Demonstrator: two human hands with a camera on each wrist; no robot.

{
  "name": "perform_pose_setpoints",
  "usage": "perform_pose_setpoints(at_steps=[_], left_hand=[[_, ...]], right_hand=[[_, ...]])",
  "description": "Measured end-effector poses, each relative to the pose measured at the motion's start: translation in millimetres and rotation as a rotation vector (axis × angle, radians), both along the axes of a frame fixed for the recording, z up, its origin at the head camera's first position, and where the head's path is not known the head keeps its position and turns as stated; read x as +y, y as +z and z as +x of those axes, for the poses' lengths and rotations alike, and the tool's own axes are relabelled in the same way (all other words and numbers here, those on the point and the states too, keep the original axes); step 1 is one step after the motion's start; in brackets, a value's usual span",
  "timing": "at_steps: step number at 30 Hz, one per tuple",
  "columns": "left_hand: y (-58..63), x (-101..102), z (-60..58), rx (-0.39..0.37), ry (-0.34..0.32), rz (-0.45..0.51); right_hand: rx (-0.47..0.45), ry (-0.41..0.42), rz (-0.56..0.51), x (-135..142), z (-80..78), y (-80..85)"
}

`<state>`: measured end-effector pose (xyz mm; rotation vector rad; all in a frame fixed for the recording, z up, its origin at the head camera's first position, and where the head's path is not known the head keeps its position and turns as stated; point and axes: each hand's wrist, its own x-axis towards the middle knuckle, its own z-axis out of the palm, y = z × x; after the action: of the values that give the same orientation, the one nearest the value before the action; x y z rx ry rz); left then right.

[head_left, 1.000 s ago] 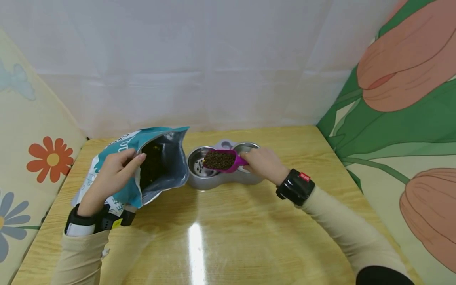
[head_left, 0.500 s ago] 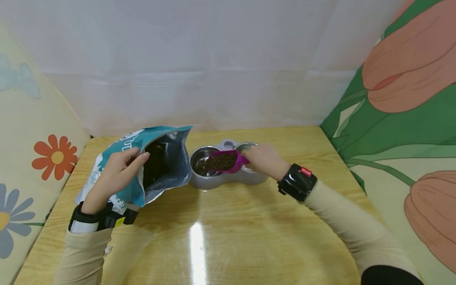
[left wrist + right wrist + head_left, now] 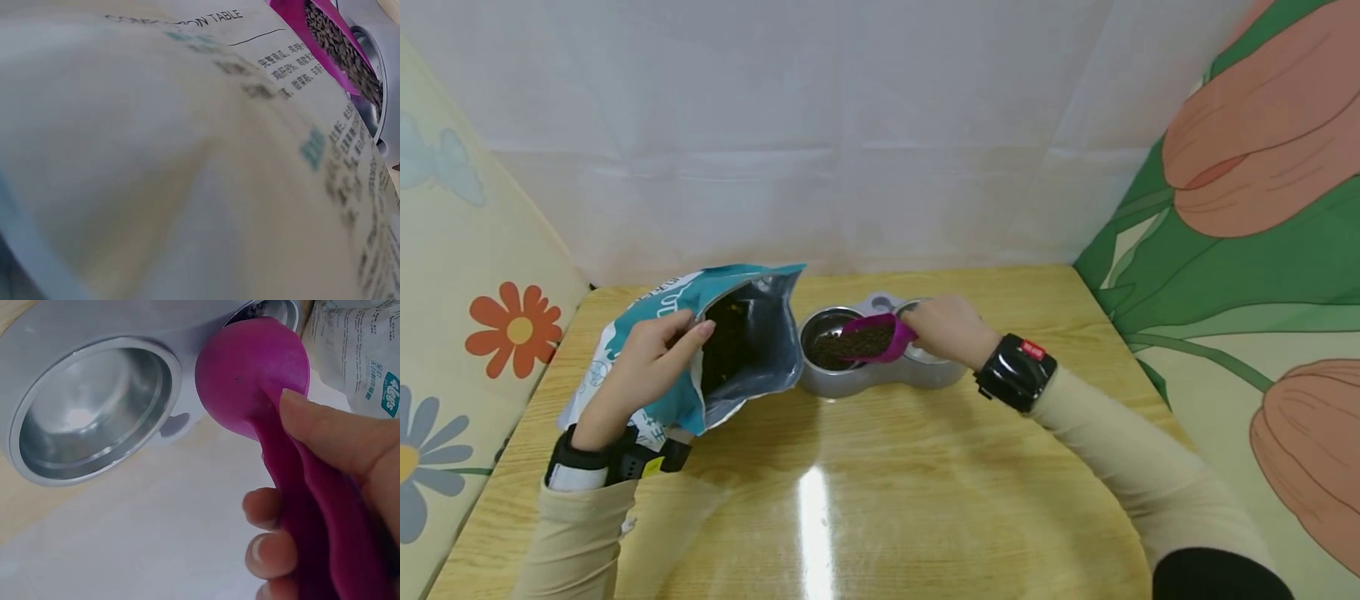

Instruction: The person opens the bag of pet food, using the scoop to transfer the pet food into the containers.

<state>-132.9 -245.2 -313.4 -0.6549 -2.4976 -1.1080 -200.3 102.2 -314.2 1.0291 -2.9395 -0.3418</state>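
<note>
In my right hand (image 3: 951, 327) I grip the handle of a magenta scoop (image 3: 253, 375), fingers curled round it. Brown kibble (image 3: 340, 47) fills the scoop, which tips over the left steel bowl (image 3: 811, 332) of a grey double feeder (image 3: 865, 382); kibble lies in that bowl. The right bowl (image 3: 94, 406) shows bare metal in the right wrist view. On the left, my left hand (image 3: 643, 367) holds the rim of a teal and white pet food bag (image 3: 681, 400), thumb over the edge. The bag leans with its mouth gaping toward the feeder, dark kibble inside.
The feeder stands on a glossy wooden table (image 3: 910, 483), close to a white cloth backdrop (image 3: 850, 167). Floral panels (image 3: 1210, 275) border the table on both sides. The bag sits just left of the feeder.
The scoop has tipped further toward the left bowl, and kibble has slid from it, so the bowl holds more. My left hand and the bag stay in place.
</note>
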Motion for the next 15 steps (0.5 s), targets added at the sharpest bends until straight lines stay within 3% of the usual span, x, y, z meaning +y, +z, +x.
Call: perform_pose_setpoints(at_steps=[7, 15], left_hand=[[0.6, 0, 0.5, -0.004, 0.004, 0.004], [-1.6, -1, -0.9, 0.0, 0.004, 0.001]], right_hand=[[0.003, -0.029, 0.038, -6, -6.9, 4.1], [0.16, 0.005, 0.075, -15, -10.4, 4.6]])
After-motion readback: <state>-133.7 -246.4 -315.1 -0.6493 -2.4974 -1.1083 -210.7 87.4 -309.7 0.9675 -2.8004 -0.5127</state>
